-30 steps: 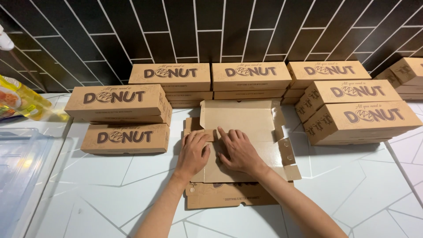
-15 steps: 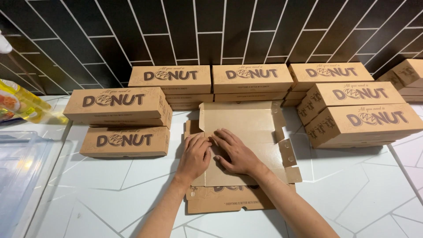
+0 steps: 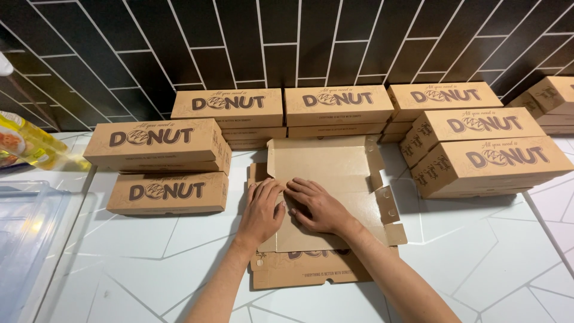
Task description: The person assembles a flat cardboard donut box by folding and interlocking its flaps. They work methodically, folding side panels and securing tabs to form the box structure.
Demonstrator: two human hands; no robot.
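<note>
On the white counter [image 3: 478,269], closed brown cardboard boxes [image 3: 161,146] ring an unfolded box blank [image 3: 323,167]; their contents are hidden. Left of the blank sits a clear plastic tub [image 3: 24,239], contents unclear. Plain and creased, the blank lies flat with side flaps raised. The left hand [image 3: 261,212] and right hand [image 3: 318,206] press on it, fingers spread, gripping nothing.

A single head-worn camera looks steeply down and forward from above the white countertop [image 3: 149,263], close enough that both forearms enter from the bottom edge. It faces the black tiled wall [image 3: 287,42], which fills the top third. The unfolded cardboard box [image 3: 326,164] sits at centre, near the lens; stacked closed boxes [image 3: 158,143] spread toward both side edges. There is no second view.
</note>
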